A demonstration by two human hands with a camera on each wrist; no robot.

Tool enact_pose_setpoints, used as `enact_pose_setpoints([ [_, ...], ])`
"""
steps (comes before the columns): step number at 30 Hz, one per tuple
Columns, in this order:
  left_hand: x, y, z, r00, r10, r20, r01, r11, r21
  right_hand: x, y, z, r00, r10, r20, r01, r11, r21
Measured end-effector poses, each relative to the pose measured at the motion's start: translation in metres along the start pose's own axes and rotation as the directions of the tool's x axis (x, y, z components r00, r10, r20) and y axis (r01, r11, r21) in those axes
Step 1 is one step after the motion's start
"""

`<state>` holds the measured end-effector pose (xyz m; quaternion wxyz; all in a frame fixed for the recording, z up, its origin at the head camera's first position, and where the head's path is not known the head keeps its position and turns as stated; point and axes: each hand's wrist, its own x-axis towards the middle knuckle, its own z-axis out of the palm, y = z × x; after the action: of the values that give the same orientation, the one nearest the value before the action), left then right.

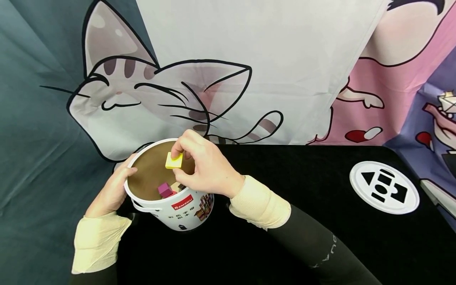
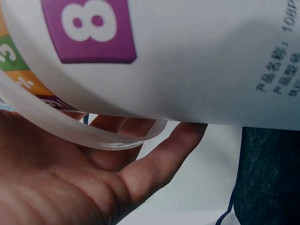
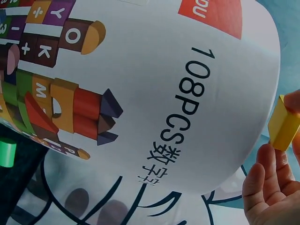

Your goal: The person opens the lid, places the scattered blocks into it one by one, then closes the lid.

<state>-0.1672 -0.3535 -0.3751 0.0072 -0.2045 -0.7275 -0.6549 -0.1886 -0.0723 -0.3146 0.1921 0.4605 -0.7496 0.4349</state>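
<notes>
A white toy-block bucket stands on the black table, its mouth tilted up toward the head view. My left hand grips its left rim, thumb over the edge and fingers against the outside wall. In the left wrist view, the bucket's translucent handle crosses in front of those fingers. Over the mouth, my right hand pinches a flat yellow block between thumb and fingers. Inside, a purple block lies near the front wall among several others, partly hidden by the rim and right hand.
On the table's right side lies a round white lid with black shape cutouts. A green block appears at the left edge of the right wrist view. Behind the table hangs a cat-print cloth.
</notes>
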Motion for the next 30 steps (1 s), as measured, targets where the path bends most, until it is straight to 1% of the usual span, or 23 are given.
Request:
enact_pose_setpoints([
  [2,0.0,0.0,0.0,1.0,0.002,-0.001,-0.002,1.0,0.002,0.0,0.0,0.001,0.999,-0.032,0.004,0.032,0.999,-0.008],
  [5,0.0,0.0,0.0,1.0,-0.003,0.002,0.003,1.0,0.006,-0.001,-0.001,0.001,0.997,-0.072,0.035,0.073,0.996,-0.041],
  [10,0.0,0.0,0.0,1.0,-0.02,0.006,0.02,1.0,0.013,-0.004,-0.001,0.003,0.99,-0.098,0.096,0.107,0.99,-0.087],
  [14,-0.001,0.001,0.0,1.0,-0.024,0.007,0.024,1.0,0.013,-0.008,0.001,0.003,0.987,-0.116,0.113,0.128,0.986,-0.103],
  [17,-0.001,0.001,0.0,1.0,-0.019,0.004,0.019,1.0,0.012,-0.011,0.003,0.003,0.989,-0.094,0.118,0.108,0.988,-0.114],
  [22,-0.001,0.001,0.0,1.0,-0.008,0.001,0.008,1.0,0.009,-0.017,0.014,-0.001,0.99,-0.027,0.141,0.045,0.99,-0.132],
  [25,0.0,0.002,0.0,1.0,-0.005,0.005,0.005,1.0,0.014,-0.024,0.025,-0.004,0.986,0.029,0.164,-0.004,0.989,-0.148],
  [30,0.001,0.003,0.0,1.0,-0.009,0.003,0.009,0.999,0.033,-0.041,0.053,-0.009,0.975,0.115,0.19,-0.088,0.985,-0.146],
])
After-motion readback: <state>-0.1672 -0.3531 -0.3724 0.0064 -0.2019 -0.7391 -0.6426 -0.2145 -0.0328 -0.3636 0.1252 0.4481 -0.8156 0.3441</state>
